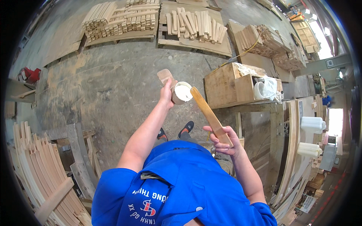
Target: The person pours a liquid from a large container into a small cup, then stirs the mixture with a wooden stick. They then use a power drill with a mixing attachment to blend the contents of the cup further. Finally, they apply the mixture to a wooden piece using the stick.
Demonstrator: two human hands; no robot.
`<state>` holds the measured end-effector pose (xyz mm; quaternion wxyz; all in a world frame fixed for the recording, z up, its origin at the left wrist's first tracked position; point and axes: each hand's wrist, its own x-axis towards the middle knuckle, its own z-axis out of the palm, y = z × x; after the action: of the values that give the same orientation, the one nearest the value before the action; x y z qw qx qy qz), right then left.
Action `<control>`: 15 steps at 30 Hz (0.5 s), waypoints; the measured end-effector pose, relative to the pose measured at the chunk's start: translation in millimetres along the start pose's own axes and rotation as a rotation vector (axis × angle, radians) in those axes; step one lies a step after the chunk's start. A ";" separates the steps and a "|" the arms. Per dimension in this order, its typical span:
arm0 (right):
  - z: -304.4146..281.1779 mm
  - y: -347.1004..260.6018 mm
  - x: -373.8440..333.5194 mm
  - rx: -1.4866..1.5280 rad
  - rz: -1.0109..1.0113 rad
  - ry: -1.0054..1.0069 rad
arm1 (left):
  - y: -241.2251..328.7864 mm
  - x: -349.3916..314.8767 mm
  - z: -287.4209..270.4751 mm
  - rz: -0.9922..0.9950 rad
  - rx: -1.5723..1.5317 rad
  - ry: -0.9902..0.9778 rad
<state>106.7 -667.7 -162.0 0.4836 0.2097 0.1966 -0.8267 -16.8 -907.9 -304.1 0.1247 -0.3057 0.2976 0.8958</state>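
Observation:
My left hand (166, 95) is closed around a small round cup (181, 98) with a brown side, a pale rim and white stuff inside. A flat, rounded piece of wood (163, 75) sticks out past the fingers of that hand; whether it is joined to the cup, I cannot tell. In my right hand (230, 142), a long, narrow wooden slat (208, 112) is gripped by its lower end. Its rounded far end looks darker and yellower than the held part, and it comes close to the cup's rim. Both hands are over the floor, in front of my body.
Pallets of wooden pieces (192, 25) and stacked boards (124, 22) lie ahead. On the right, a wooden box (222, 84) holds a white plastic tub (259, 90) and a plastic bag. White jugs (312, 124) stand farther right. Long slats (45, 162) lean at lower left.

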 end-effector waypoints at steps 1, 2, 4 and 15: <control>0.9 -1.0 0.2 -0.028 0.014 0.040 | 2.2 0.5 -1.6 0.003 0.018 -0.002; -0.5 -2.2 0.3 -0.041 0.033 0.041 | 3.8 0.9 -2.8 0.006 0.036 -0.004; -7.2 -3.6 -0.9 -0.061 0.065 0.049 | 5.1 0.0 -2.4 0.017 0.049 -0.019; -9.3 -9.4 -17.6 -0.142 0.026 0.003 | 8.2 -2.1 0.6 -0.142 -0.016 -0.050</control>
<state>107.6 -645.9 -159.2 0.5077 0.1786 0.2526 -0.8041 -18.8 -914.1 -298.6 0.1928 -0.3045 0.2651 0.8943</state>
